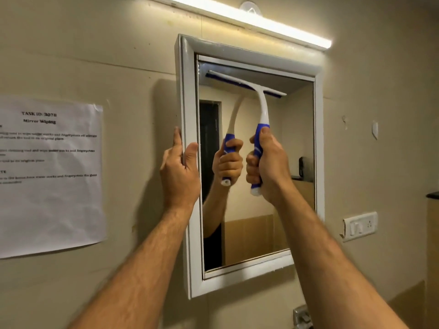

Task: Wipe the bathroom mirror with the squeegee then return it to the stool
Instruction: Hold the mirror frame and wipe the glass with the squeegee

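A white-framed mirror (299,143) hangs on the beige wall in front of me. The squeegee (261,108) has a white neck, a blue grip and a blue-edged blade, and its blade lies against the glass near the top edge. My right hand (268,167) is closed around the blue grip, below the blade. My left hand (180,172) grips the mirror's left frame edge at mid height, thumb on the front face and fingers along the side. The glass reflects the squeegee and my right hand. The stool is out of view.
A lit tube light (249,20) runs above the mirror. A printed task sheet (50,176) is taped to the wall at the left. A white switch plate (360,225) sits right of the mirror, and a metal fitting (301,315) shows below it.
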A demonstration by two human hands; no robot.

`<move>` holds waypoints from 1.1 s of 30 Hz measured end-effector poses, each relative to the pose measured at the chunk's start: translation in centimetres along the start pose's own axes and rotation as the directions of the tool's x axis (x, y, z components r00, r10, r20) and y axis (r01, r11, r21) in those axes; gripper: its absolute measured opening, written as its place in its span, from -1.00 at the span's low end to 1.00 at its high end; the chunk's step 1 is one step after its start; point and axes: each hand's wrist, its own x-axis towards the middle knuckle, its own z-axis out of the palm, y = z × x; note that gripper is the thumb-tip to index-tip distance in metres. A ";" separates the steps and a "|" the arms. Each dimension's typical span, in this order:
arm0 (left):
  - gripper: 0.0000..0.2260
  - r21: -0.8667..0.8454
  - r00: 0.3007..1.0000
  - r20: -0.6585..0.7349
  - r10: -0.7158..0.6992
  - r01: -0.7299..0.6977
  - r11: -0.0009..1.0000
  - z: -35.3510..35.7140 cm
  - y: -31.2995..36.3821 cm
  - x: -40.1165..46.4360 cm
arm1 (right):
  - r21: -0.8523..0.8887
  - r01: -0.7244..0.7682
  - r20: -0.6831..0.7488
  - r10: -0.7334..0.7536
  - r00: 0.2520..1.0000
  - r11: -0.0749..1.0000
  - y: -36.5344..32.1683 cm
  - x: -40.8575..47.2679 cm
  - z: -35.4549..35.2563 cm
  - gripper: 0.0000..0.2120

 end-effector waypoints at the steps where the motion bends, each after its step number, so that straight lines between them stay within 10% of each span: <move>1: -0.51 -0.003 1.000 0.004 0.000 0.000 1.000 0.0 0.0 0.0 | -0.021 0.011 0.001 -0.011 1.000 1.000 0.0 0.3 0.2 -0.51; 33: -0.56 -0.069 0.994 0.084 -0.070 0.076 0.995 1.2 2.2 5.0 | -0.178 0.026 -0.055 -0.036 0.998 0.984 2.9 -0.5 -1.3 -0.62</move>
